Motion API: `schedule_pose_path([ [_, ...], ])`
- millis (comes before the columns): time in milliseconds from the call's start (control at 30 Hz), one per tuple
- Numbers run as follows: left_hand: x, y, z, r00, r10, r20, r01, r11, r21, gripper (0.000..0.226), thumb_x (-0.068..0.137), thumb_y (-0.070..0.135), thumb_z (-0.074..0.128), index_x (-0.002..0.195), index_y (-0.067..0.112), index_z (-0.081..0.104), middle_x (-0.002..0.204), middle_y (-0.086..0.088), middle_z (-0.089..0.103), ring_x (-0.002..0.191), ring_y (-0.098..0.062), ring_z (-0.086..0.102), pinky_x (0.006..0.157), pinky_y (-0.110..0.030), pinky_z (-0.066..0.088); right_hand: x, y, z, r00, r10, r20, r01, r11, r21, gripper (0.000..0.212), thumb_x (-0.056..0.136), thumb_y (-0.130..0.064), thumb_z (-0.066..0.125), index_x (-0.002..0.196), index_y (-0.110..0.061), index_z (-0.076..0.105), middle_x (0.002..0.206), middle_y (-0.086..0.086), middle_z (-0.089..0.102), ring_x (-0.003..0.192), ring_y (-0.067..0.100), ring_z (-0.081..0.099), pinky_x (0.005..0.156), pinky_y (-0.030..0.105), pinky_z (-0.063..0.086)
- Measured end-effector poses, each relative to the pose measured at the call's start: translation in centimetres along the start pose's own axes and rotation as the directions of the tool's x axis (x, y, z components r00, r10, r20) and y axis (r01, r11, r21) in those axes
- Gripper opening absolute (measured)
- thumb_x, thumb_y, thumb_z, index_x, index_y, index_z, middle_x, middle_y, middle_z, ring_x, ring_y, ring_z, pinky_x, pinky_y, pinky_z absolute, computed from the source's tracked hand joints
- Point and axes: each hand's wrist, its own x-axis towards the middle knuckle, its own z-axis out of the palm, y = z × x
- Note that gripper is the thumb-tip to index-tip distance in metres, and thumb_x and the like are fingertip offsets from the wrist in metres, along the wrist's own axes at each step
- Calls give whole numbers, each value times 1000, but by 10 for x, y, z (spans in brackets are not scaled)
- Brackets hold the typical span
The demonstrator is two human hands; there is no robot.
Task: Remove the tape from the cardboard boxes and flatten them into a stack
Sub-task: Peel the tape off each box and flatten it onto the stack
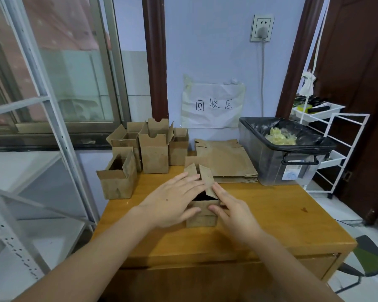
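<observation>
A small cardboard box (202, 216) stands in the middle of the wooden table (271, 216), its top flaps (206, 176) raised and open. My left hand (172, 201) lies against the box's left side with straight fingers over the left flap and the thumb on the front face. My right hand (231, 209) touches the right flap with straight fingers, its thumb on the front wall. A stack of flattened cardboard (225, 159) lies behind the box. Several upright open boxes (153, 153) stand at the back left, one more (118, 179) at the left edge.
A clear plastic bin (279, 168) lined with a black bag holds crumpled tape at the back right. A white wire rack (327, 136) stands right of it. A metal shelf frame (59, 131) stands left of the table. A paper sign (212, 105) hangs on the wall.
</observation>
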Motion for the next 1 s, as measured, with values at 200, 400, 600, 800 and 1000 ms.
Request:
schedule_pose_path([
  [200,-30,-9,5,971,-195,-135,182,978,-102,63,104,61,40,158,29,37,167,10,32,155,0,7,125,-25,-7,-1,-1,1,999,43,-9,-43,997,60,66,99,-32,63,157,-35,32,157,-25,24,142,-4,33,113,17,38],
  [400,-42,3,32,896,-420,-147,386,897,-214,70,99,72,38,155,31,42,167,9,30,155,-2,10,127,-30,2,-2,-5,2,999,52,-18,-50,994,100,60,100,-27,65,154,-34,40,154,-25,29,135,-13,30,103,-1,32],
  [600,-23,20,56,841,-536,-75,485,807,-336,86,98,81,25,166,31,12,172,10,12,156,0,4,127,-28,-1,-1,-14,-8,999,19,39,-16,997,-70,62,101,-38,60,157,-37,33,160,-24,24,141,-8,23,119,19,27],
  [800,-29,31,80,804,-585,-108,478,743,-469,78,101,77,26,165,35,8,170,16,10,155,4,5,129,-29,11,6,-39,-15,969,-227,100,248,870,-427,63,103,-41,52,160,-32,26,168,-11,15,156,4,-2,126,29,8],
  [1000,-30,31,81,802,-588,-104,487,746,-454,81,100,78,24,166,33,10,170,14,11,156,1,7,127,-26,9,15,-35,-23,926,-336,170,372,750,-547,47,102,-44,48,145,-27,56,158,-5,44,153,16,24,125,41,26],
])
